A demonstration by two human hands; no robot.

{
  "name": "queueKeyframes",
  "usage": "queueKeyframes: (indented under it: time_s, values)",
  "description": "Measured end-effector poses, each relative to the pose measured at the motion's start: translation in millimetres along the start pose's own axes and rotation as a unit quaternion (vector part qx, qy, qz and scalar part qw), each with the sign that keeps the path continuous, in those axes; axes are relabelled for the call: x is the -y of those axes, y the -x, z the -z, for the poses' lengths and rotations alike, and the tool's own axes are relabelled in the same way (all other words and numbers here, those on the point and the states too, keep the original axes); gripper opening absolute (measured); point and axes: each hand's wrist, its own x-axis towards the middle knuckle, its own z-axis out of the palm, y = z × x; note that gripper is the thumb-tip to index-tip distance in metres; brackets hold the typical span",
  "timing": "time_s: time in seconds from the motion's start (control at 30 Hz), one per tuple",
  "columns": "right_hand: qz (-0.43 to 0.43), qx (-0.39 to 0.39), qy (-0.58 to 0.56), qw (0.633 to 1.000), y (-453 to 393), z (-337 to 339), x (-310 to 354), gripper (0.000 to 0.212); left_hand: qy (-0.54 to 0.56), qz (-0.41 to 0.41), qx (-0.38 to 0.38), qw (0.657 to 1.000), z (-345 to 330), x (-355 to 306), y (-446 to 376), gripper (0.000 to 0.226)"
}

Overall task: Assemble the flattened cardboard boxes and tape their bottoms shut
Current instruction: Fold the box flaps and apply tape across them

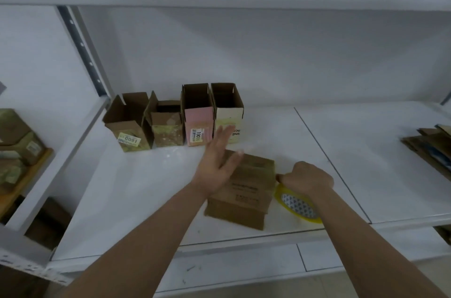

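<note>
Your two forearms come in from the bottom edge and reach over the white surface. Your left hand is open, with straight fingers spread; the palm lies flat against the left part of the top of the box. This box is brown cardboard and lies in front of you, near the front edge of the surface, with some dark printed text on its upper face that is too blurred to read. Your right hand is closed, with fingers curled, just at the right side of the box. It holds the tape roll, which is yellow at the rim and has a patterned inner ring; the roll rests on the surface beside the box. If a strip of tape goes from the roll to the box, I cannot tell.

Behind the box, against the back wall, stand four open boxes in a row, close together, with their flaps up. The first from the left has a label with "1600" upside down, the third has a pink front, the fourth a pale one.

At the far right lies a pile of flat cardboard. At the far left, on a lower shelf, more cartons are stacked.
</note>
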Motion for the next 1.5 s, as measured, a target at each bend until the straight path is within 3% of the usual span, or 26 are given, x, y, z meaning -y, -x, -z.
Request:
queueKeyframes:
  time_s: [0.07,0.13,0.23,0.3,0.4,0.53,0.7,0.8,0.9,1.03,1.13,1.2,1.3,1.37,1.5]
  values:
    - [-0.003,0.007,-0.035,0.999,0,-3,0,0.041,0.000,0.063,-0.131,0.989,22,12,12,0.052]
    - [0.002,0.003,-0.050,0.999,1,-5,6,0.038,-0.106,0.164,-0.167,0.966,49,31,27,0.041]
    - [0.014,-0.016,-0.029,0.999,6,-7,19,0.035,-0.260,0.324,-0.031,0.909,74,52,56,0.046]
    - [0.020,-0.022,-0.016,0.999,7,-8,27,0.035,-0.319,0.350,0.045,0.880,74,55,73,0.055]
    - [0.024,-0.026,-0.007,0.999,9,-9,35,0.037,-0.364,0.361,0.077,0.855,61,56,88,0.053]
    - [0.022,-0.031,-0.008,0.999,13,-10,34,0.038,-0.382,0.393,0.070,0.833,50,62,98,0.033]
    - [0.019,-0.039,-0.015,0.999,18,-13,30,0.036,-0.333,0.405,0.080,0.848,57,70,100,0.029]
    - [0.017,-0.044,-0.019,0.999,20,-13,27,0.036,-0.237,0.406,-0.033,0.882,73,67,94,0.010]
    - [0.031,-0.038,-0.018,0.999,22,-14,30,0.038,-0.149,0.312,-0.132,0.929,80,38,77,0.008]
    - [0.053,-0.011,-0.012,0.998,26,-16,37,0.040,-0.105,0.153,-0.070,0.980,57,-19,39,0.006]
    - [0.067,0.012,-0.036,0.997,23,-16,36,0.043,-0.117,0.033,-0.003,0.993,33,-54,11,0.025]
    - [0.076,0.025,-0.054,0.995,19,-16,32,0.046,-0.106,0.039,0.074,0.991,19,-62,-7,0.032]
    - [0.092,0.049,-0.076,0.992,12,-17,26,0.048,-0.043,0.135,0.165,0.976,4,-45,-18,0.040]
    - [0.108,0.075,-0.100,0.986,10,-14,22,0.046,0.002,0.191,0.161,0.968,-1,-30,-16,0.042]
    - [0.133,0.125,-0.157,0.971,10,-7,14,0.041,0.027,0.181,0.125,0.975,-7,-18,-13,0.048]
